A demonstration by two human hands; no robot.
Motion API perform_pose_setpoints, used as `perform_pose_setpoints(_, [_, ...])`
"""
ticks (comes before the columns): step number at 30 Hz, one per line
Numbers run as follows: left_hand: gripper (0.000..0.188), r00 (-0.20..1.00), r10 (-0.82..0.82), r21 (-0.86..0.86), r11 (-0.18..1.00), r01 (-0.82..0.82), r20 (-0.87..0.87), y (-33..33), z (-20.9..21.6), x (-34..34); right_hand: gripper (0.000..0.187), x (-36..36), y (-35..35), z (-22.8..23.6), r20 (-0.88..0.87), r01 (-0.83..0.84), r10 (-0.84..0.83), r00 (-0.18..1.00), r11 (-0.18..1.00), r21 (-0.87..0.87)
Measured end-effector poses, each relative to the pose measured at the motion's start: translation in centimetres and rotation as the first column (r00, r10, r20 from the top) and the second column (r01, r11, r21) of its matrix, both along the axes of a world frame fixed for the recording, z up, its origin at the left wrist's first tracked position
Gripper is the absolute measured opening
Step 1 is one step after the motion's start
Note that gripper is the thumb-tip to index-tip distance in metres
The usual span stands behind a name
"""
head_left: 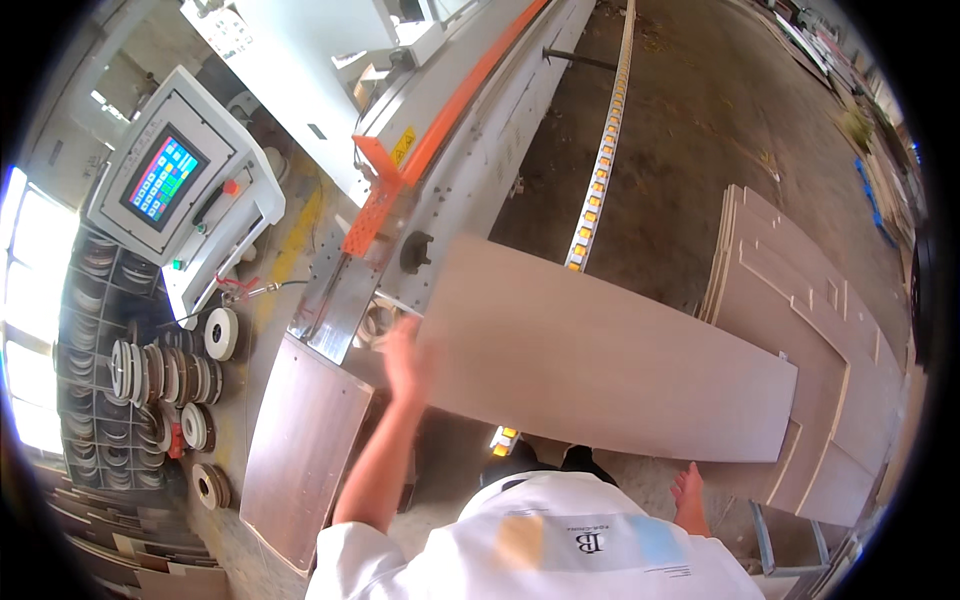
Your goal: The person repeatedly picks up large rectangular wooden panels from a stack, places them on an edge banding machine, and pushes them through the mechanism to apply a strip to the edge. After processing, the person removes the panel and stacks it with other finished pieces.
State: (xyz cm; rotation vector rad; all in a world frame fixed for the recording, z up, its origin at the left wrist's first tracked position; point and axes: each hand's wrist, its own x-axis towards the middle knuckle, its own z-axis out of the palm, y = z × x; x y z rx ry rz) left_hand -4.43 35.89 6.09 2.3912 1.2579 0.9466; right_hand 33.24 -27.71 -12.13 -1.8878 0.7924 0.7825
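A large flat wood-toned board (610, 360) lies across in front of me, over a line of yellow rollers. Its left end is smeared by motion. My left hand (405, 365) is at that end, beside the machine's metal bed; blur hides how its fingers are set and whether they grip. By the near edge, toward the board's right end, my right hand (689, 492) has its fingers apart and holds nothing. Its fingertips come close to the edge; whether they touch it I cannot tell.
An edge-banding machine (440, 215) with an orange guard (372, 220) runs away from me. Left of it stands a control panel (165, 175), with rolls of edging tape (165, 372) below. Several boards (800, 300) are stacked at right. A brown panel (300, 440) stands near my left arm.
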Motion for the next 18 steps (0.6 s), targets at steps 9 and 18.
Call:
perform_pose_setpoints(9, [0.056,0.757,-0.297,-0.103,0.95,0.294,-0.582,-14.9,-2.1,12.4,0.06,12.0,-4.0,-7.7,-0.227,0.475,-0.418,0.88,0.749,0.462])
perform_pose_setpoints(18, [0.057,0.772,-0.295,-0.116,0.953,0.28,-0.563,-14.9,-2.5,12.8,0.062,10.5,-1.8,-0.5,-0.153,0.555,-0.549,0.822,0.71,0.434])
